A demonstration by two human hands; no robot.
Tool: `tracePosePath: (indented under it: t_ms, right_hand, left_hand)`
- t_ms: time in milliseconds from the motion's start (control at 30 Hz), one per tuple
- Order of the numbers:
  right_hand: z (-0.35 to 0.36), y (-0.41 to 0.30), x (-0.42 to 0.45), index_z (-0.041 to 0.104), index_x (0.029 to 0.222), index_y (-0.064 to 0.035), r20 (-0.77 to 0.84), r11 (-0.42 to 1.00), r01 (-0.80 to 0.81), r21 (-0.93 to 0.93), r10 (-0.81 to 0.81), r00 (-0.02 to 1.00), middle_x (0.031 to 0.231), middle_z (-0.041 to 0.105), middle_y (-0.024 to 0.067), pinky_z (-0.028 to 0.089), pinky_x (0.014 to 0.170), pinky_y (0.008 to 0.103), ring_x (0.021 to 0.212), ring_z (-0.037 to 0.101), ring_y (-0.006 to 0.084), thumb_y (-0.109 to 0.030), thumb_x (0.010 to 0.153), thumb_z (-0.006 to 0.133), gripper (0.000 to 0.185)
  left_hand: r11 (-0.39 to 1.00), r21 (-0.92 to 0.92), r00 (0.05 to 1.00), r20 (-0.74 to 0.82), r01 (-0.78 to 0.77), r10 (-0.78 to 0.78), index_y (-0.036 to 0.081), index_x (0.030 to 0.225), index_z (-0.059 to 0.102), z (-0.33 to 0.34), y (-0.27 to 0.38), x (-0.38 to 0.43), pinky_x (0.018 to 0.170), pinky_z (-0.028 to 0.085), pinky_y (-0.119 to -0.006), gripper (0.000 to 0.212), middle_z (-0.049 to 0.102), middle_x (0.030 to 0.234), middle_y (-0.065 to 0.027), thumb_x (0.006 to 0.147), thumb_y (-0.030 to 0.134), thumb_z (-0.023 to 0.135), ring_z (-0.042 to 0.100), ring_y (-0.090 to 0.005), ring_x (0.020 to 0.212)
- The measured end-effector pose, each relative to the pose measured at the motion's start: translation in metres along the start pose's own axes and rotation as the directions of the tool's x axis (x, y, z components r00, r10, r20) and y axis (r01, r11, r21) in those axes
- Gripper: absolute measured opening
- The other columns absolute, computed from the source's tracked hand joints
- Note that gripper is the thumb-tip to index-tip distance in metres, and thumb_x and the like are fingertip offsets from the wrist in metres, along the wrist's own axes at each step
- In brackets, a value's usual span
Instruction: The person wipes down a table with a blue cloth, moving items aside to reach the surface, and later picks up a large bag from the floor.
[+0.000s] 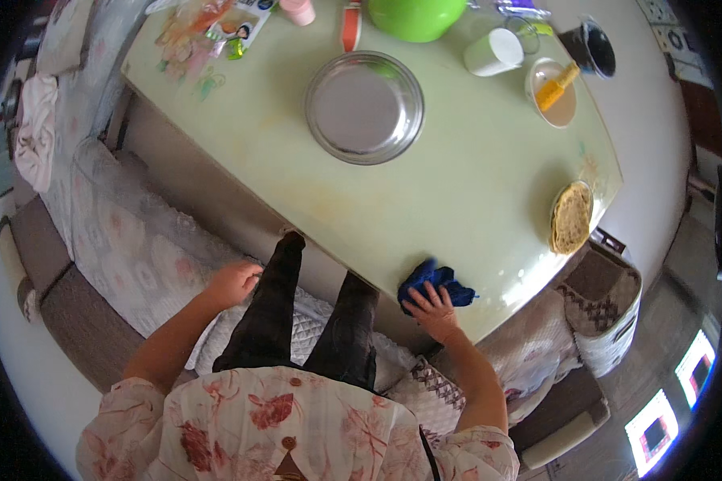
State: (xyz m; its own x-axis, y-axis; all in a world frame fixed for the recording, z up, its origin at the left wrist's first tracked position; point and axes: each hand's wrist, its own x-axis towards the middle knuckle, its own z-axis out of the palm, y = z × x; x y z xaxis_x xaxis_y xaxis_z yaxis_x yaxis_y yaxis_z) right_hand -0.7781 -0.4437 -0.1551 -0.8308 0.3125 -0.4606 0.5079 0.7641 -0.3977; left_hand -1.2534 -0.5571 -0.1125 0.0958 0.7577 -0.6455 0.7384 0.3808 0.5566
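My right hand (434,311) presses with spread fingers on a crumpled dark blue cloth (436,282) at the near edge of the pale green tabletop (361,204). Beside my thigh, over the seat cover, my left hand (236,282) rests with its fingers curled; whether it holds anything cannot be told. A round stainless steel pan (366,108) lies beyond, around the table's middle. On the right side, a stack of flatbreads (571,218) sits on a small dish.
Along the far side stand a green bowl (418,15), a white cup (494,53), a pale bowl (552,93) holding a yellow-handled brush (556,89), a dark bin (588,48), a pink container (298,10) and snack packets (237,30). A cloth-covered sofa (132,216) is at left.
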Motion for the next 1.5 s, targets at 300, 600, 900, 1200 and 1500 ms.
tracePosePath:
  t_ms: [300,600,900,1200,1500]
  right_hand:
    - [-0.053,-0.071,0.249,0.047,0.129,-0.0261,-0.118,0.894,0.443,-0.058,-0.447,0.887,0.148,0.02,-0.0023,0.019,0.106,0.0506,0.135,0.019,0.0259,-0.033,0.077,0.06,0.054]
    - [-0.115,-0.126,0.381,0.037,0.136,-0.0247,-0.302,0.995,0.092,-0.038,-0.099,0.948,0.149,0.014,0.0049,0.018,0.105,0.0489,0.136,0.015,0.031,-0.038,0.081,0.061,0.061]
    - [-0.142,-0.122,0.417,0.034,0.138,-0.0242,-0.298,0.995,-0.013,-0.098,-0.017,0.954,0.15,0.009,0.007,0.021,0.103,0.0556,0.135,0.013,0.0369,-0.038,0.082,0.058,0.062]
    - [-0.104,-0.137,0.363,0.041,0.134,-0.0246,-0.199,0.975,0.175,-0.14,-0.201,0.959,0.149,0.015,0.0011,0.022,0.104,0.051,0.136,0.015,0.0296,-0.033,0.077,0.062,0.061]
    - [-0.025,-0.08,0.108,0.042,0.132,-0.0231,-0.041,0.683,-0.685,0.254,0.715,0.698,0.142,0.026,0.0031,0.038,0.093,0.0468,0.125,0.032,0.0311,0.001,0.072,0.058,0.066]
  left_hand:
    - [0.993,-0.108,0.996,-0.062,0.05,-0.057,0.003,0.102,0.058,0.002,-0.028,-0.024,0.068,0.048,-0.039,0.022,0.061,0.092,-0.0163,0.082,0.013,0.057,0.061,-0.031,0.081]
    - [0.983,-0.135,0.98,-0.137,0.123,-0.141,0.003,0.105,0.059,-0.049,-0.077,-0.047,0.072,0.049,-0.039,0.024,0.062,0.096,-0.0169,0.085,0.015,0.057,0.062,-0.0296,0.086]
    - [0.975,-0.217,0.983,-0.162,0.052,-0.088,0.004,0.1,0.06,-0.063,-0.095,-0.035,0.071,0.048,-0.039,0.02,0.062,0.093,-0.0156,0.083,0.015,0.058,0.061,-0.031,0.084]
    - [0.978,-0.203,0.985,-0.153,0.046,-0.078,0.003,0.104,0.058,-0.082,-0.108,-0.039,0.074,0.049,-0.036,0.021,0.062,0.096,-0.0155,0.086,0.013,0.055,0.062,-0.0283,0.087]
    - [0.984,-0.18,0.997,-0.075,-0.002,-0.012,0.001,0.104,0.059,-0.081,-0.078,-0.022,0.077,0.049,-0.038,0.024,0.063,0.099,-0.0173,0.086,0.016,0.056,0.062,-0.0294,0.091]
